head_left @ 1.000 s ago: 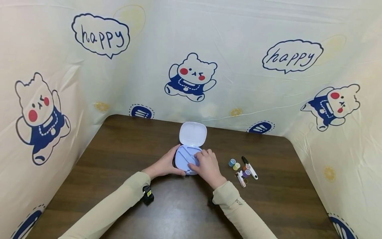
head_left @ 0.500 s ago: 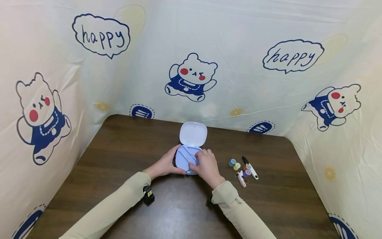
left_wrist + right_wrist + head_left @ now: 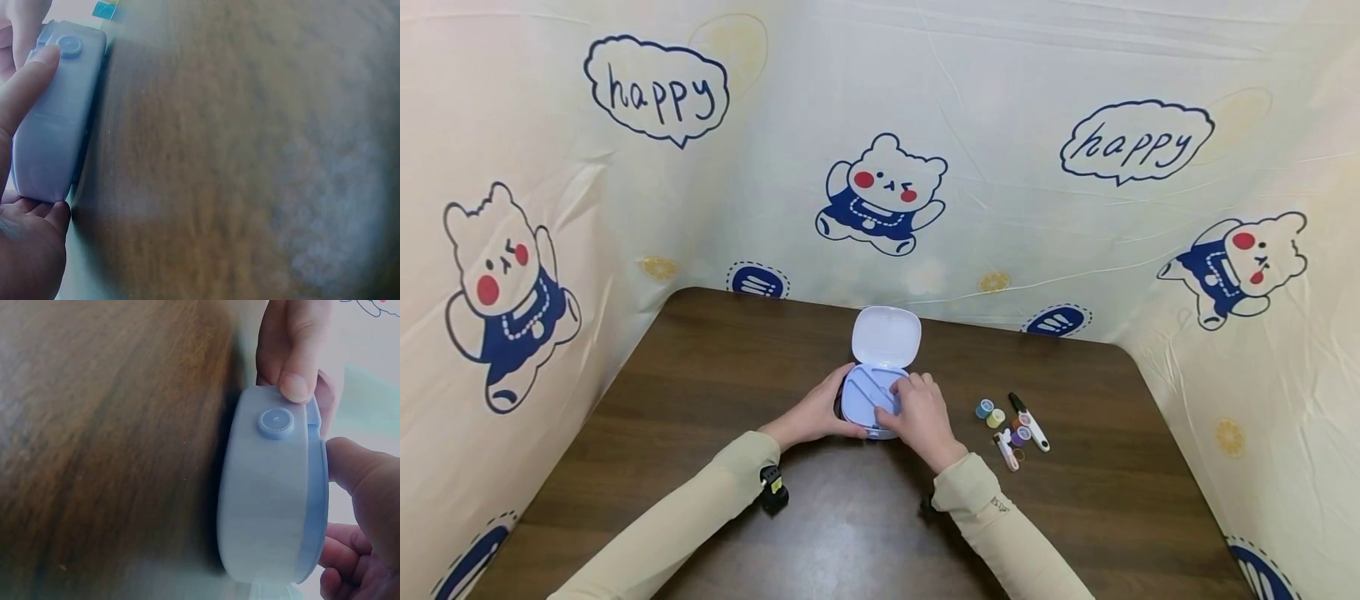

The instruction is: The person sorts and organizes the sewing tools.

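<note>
A small pale-blue sewing box (image 3: 265, 506) stands on the table with its white lid (image 3: 886, 337) swung up at the back. A blue tray (image 3: 861, 396) with slanted grooves fills its top, and its rim shows above the box wall in the right wrist view. My left hand (image 3: 816, 412) grips the box from the left, thumb at the front corner beside a round button (image 3: 275, 422). Over the tray's right part, my right hand (image 3: 925, 421) pinches it with thumb and curled fingers. That hand hides the tray's right side; what lies beneath the tray cannot be seen.
Right of the box lie a blue thread spool (image 3: 984, 408), a yellow spool (image 3: 996, 418), a purple spool (image 3: 1019, 436), a white tool with a black end (image 3: 1028, 421) and a small white-and-pink tool (image 3: 1006, 450). Printed cloth (image 3: 985, 208) borders the brown table (image 3: 715, 358).
</note>
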The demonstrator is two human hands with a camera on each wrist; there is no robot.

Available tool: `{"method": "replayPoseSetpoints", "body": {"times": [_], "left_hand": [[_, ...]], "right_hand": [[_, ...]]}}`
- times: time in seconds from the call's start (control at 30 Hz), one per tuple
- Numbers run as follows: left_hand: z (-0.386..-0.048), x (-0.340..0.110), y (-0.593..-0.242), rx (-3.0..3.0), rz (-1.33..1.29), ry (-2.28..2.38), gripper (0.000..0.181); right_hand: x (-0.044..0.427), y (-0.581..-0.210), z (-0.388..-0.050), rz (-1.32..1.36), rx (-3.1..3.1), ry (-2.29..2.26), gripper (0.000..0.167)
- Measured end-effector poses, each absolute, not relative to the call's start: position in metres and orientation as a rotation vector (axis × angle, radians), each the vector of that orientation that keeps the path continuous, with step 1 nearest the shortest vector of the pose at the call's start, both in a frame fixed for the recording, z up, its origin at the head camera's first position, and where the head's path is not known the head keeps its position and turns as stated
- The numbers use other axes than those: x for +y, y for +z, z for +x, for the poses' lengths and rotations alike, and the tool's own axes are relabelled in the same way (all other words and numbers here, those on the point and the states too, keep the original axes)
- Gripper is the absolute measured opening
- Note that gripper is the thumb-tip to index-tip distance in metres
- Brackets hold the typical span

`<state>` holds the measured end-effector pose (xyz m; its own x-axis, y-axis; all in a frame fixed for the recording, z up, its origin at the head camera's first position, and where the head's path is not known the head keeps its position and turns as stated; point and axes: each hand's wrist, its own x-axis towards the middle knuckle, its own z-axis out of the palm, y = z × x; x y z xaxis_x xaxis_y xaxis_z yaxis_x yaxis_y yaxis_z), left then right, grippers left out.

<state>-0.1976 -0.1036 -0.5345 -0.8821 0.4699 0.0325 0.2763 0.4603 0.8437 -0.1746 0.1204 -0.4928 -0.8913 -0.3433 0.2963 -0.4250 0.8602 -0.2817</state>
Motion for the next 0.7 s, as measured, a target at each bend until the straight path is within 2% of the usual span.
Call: {"method": "replayPoseSetpoints", "body": {"times": [0.7], "left_hand": [[-0.195,-0.103,-0.533,2.531,0.646,1.401,0.121]], "right_hand": [[0.145,-0.482,-0.175,0.52,-2.8,0.571,0.037]]}}
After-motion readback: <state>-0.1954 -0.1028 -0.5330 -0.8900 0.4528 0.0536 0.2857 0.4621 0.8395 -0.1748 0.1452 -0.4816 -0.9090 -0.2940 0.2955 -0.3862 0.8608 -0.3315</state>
